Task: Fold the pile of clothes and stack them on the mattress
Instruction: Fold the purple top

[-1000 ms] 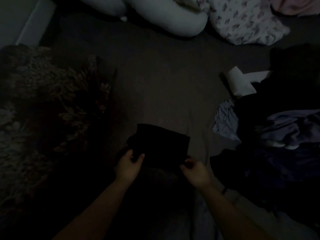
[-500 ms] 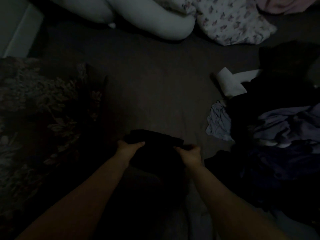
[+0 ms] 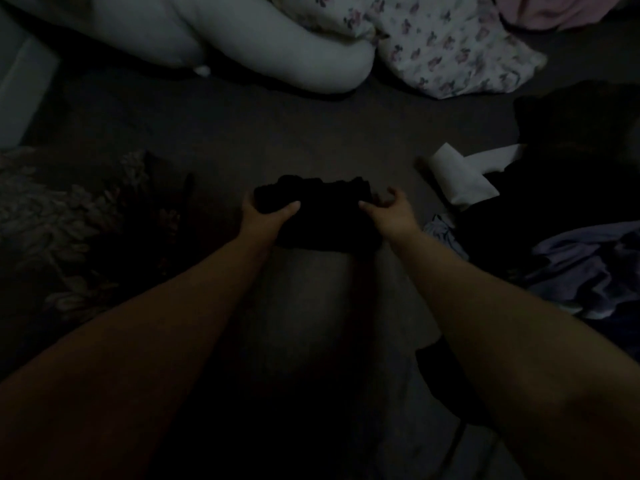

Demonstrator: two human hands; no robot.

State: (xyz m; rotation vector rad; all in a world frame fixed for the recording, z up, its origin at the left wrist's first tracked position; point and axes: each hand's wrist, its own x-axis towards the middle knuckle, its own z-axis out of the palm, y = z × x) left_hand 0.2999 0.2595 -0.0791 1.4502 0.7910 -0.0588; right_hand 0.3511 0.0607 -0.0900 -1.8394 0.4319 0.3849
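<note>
Pretty dark shot, but both arms are stretched out over the dark grey mattress point(image 3: 311, 133). The left hand point(image 3: 263, 213) is grasping one end of a small folded black garment point(image 3: 322, 216), thumb on top; the right hand point(image 3: 391, 213) holds the other end with its fingers curled. The garment sits mid-mattress. Off to the right there's a messy pile of dark and lavender clothes point(image 3: 571, 237), with a white folded cloth point(image 3: 457, 178) just beside it.
</note>
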